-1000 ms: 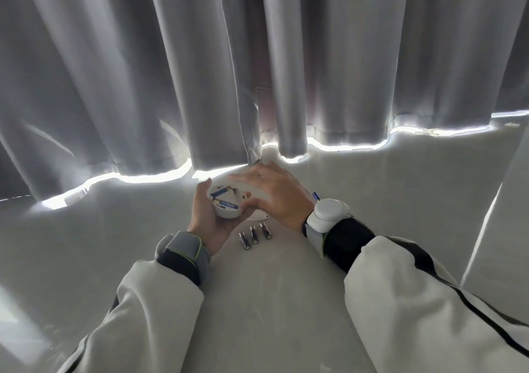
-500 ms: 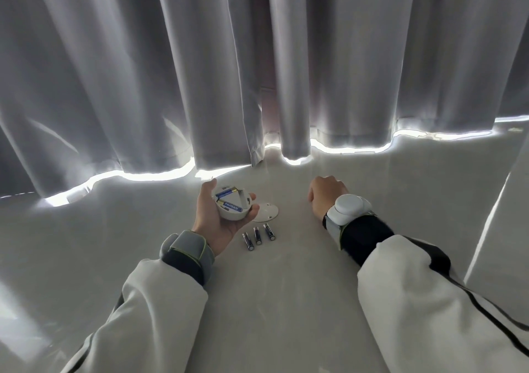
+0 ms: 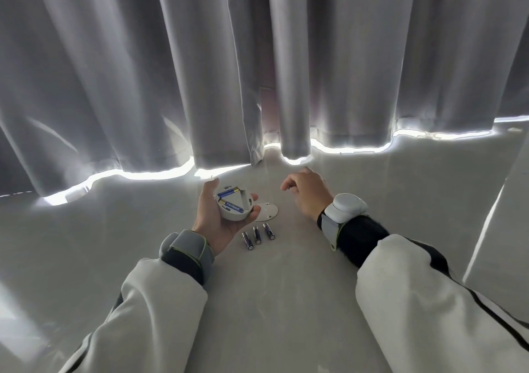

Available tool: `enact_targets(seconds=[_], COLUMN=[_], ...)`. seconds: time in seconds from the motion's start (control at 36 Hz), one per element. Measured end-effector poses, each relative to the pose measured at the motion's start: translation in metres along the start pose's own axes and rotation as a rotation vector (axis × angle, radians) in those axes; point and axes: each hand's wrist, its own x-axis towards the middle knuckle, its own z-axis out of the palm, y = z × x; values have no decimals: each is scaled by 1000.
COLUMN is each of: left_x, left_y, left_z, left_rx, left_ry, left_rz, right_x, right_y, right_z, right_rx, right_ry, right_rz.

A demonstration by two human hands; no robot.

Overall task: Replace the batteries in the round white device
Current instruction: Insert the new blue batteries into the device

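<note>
Device: one round white device (image 3: 232,204), open side up, cradled in the left hand (image 3: 213,223) above the floor
Batteries fitted: two seen in its compartment
Batteries loose: three (image 3: 258,235) lay side by side on the floor (image 3: 286,286), just beside the left hand
Cover: one round white lid (image 3: 267,212) lay flat between the hands
Right hand (image 3: 307,196): fingers curled loosely; whether it held anything could not be told

White sleeves (image 3: 429,301), grey wrist straps (image 3: 189,248)
</note>
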Motion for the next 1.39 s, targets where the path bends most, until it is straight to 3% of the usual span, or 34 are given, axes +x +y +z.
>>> enact_targets(seconds=[0.08,0.19,0.33,0.64,1.39], left_x=[0,0,0,0,8], left_y=[0,1,0,-1,-1], left_z=[0,-1,-1,-1,-7], left_rx=[12,10,22,59,38], left_ry=[9,23,23,-4,31], left_rz=[2,0,7,21,60], right_x=[-5,-11,-16,-18,-20], right_y=[-12,-28,-40,-39,-39], right_z=[1,2,9,11,15], right_rx=[280,674,837,714,620], right_ry=[88,29,24,140,122], right_rz=[-44,-124,-186,-252,-330])
